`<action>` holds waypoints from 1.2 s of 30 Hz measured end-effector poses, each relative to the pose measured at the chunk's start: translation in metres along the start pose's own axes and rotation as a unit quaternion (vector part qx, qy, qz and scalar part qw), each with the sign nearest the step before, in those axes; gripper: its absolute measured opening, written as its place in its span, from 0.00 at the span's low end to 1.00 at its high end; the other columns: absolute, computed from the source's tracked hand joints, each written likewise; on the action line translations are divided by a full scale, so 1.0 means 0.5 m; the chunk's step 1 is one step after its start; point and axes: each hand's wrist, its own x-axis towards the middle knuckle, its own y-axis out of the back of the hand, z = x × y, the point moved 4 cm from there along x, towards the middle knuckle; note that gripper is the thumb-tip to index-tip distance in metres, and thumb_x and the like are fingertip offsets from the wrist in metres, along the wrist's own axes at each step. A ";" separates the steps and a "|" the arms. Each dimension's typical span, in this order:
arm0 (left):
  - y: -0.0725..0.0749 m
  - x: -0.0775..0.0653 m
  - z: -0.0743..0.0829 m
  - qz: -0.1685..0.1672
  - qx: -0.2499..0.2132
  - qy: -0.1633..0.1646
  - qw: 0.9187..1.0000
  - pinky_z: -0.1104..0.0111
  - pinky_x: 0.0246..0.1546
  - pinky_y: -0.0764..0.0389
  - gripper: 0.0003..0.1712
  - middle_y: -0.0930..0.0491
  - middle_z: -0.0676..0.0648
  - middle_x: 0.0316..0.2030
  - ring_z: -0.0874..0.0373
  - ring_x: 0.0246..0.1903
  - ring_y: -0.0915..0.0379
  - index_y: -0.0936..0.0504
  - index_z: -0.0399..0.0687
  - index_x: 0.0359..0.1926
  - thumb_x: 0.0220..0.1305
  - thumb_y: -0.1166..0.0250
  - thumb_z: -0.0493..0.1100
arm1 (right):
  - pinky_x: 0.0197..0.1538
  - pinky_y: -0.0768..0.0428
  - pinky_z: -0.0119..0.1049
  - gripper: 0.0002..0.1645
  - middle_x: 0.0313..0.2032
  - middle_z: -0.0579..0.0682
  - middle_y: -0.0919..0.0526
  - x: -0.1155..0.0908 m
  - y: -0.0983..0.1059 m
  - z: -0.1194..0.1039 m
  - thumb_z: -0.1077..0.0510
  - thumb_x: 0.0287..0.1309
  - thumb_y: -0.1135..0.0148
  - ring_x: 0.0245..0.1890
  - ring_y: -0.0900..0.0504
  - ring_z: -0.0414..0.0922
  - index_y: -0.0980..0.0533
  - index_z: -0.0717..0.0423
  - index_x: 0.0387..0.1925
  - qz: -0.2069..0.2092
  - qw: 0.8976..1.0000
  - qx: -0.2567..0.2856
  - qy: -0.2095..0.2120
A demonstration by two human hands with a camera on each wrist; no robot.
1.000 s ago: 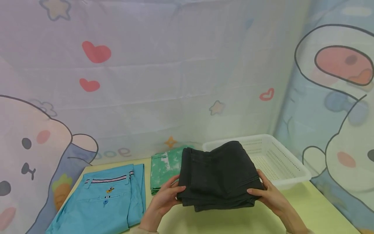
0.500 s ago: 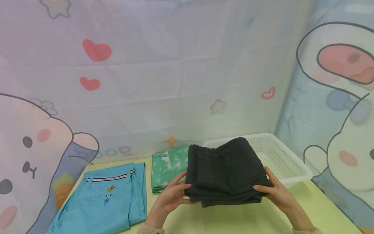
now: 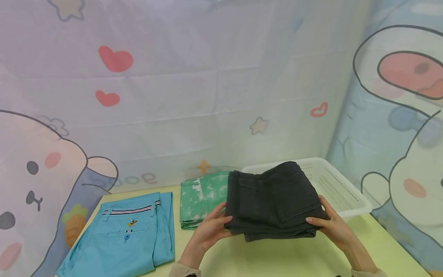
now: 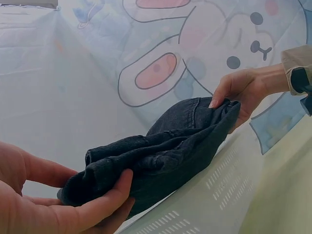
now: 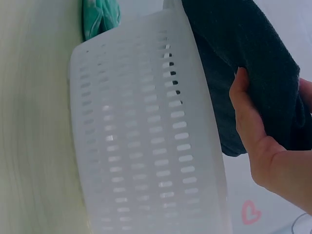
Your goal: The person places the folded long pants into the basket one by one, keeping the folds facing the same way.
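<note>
A folded pair of black jeans (image 3: 273, 200) is held up between both hands, over the table and in front of the white basket. My left hand (image 3: 212, 227) grips its left edge, thumb on top and fingers beneath. At the opposite edge my right hand (image 3: 335, 226) pinches the folded layers the same way. From the left wrist, the jeans' layered side (image 4: 161, 146) shows, sagging a little between the hands. In the right wrist view the jeans hang beside the rim of the perforated basket (image 5: 141, 126), which they partly hide in the head view.
Light blue trousers (image 3: 121, 242) with a striped waistband lie folded on the left of the yellow-green table (image 3: 263, 259). Behind the left hand lies a folded green-and-white garment (image 3: 204, 196). A cartoon-print curtain (image 3: 166, 92) closes off the back and sides.
Both hands have carried the black jeans a little to the right and slightly upward in the head view. The grip looks the same; the other clothes and the basket stay put.
</note>
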 end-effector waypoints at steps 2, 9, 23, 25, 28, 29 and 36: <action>-0.001 0.004 -0.004 0.010 0.007 -0.007 1.000 0.48 0.53 0.31 0.33 0.51 0.32 0.65 0.39 0.60 0.41 0.54 0.45 0.68 0.65 0.52 0.35 | 0.47 0.23 0.34 0.42 0.51 0.30 0.29 0.000 0.005 0.001 0.68 0.59 0.52 0.48 0.24 0.35 0.60 0.38 0.64 -0.005 1.000 0.003 0.009; -0.012 0.015 -0.013 0.018 0.002 -0.013 1.000 0.50 0.54 0.30 0.31 0.47 0.33 0.64 0.43 0.58 0.37 0.51 0.44 0.67 0.66 0.51 0.37 | 0.47 0.23 0.32 0.40 0.51 0.29 0.31 -0.002 0.027 0.006 0.69 0.60 0.54 0.50 0.25 0.32 0.60 0.38 0.63 -0.005 1.000 0.002 0.022; -0.031 0.038 -0.023 0.010 -0.014 -0.016 1.000 0.52 0.58 0.33 0.30 0.47 0.35 0.65 0.43 0.60 0.39 0.50 0.48 0.68 0.67 0.53 0.37 | 0.46 0.22 0.33 0.41 0.52 0.29 0.31 -0.005 0.057 0.004 0.69 0.59 0.54 0.49 0.25 0.32 0.59 0.37 0.64 -0.002 0.999 -0.004 0.038; -0.031 0.041 -0.026 0.008 -0.017 -0.019 1.000 0.52 0.58 0.34 0.31 0.47 0.35 0.65 0.44 0.60 0.39 0.50 0.48 0.68 0.66 0.53 0.37 | 0.45 0.22 0.32 0.41 0.51 0.28 0.31 -0.005 0.061 0.005 0.69 0.59 0.54 0.49 0.25 0.31 0.59 0.38 0.63 0.003 0.999 -0.007 0.038; -0.033 0.045 -0.030 0.003 -0.025 -0.025 0.999 0.51 0.59 0.35 0.31 0.49 0.35 0.66 0.43 0.61 0.41 0.52 0.48 0.68 0.67 0.53 0.37 | 0.45 0.22 0.33 0.40 0.52 0.28 0.31 -0.004 0.064 0.004 0.70 0.59 0.54 0.49 0.25 0.31 0.58 0.37 0.63 0.002 0.999 -0.006 0.043; -0.033 0.045 -0.031 0.000 -0.026 -0.027 0.999 0.51 0.59 0.36 0.31 0.49 0.35 0.66 0.42 0.61 0.42 0.52 0.48 0.68 0.67 0.53 0.37 | 0.45 0.22 0.33 0.40 0.52 0.28 0.31 -0.003 0.065 0.004 0.70 0.59 0.54 0.49 0.25 0.31 0.57 0.37 0.63 0.002 0.999 -0.005 0.046; -0.043 0.052 -0.036 -0.014 -0.028 -0.043 0.999 0.49 0.60 0.38 0.31 0.52 0.35 0.67 0.41 0.63 0.45 0.54 0.48 0.69 0.67 0.54 0.38 | 0.45 0.22 0.31 0.44 0.52 0.27 0.33 -0.003 0.076 0.004 0.70 0.59 0.54 0.50 0.26 0.29 0.65 0.41 0.67 0.007 0.999 -0.012 0.051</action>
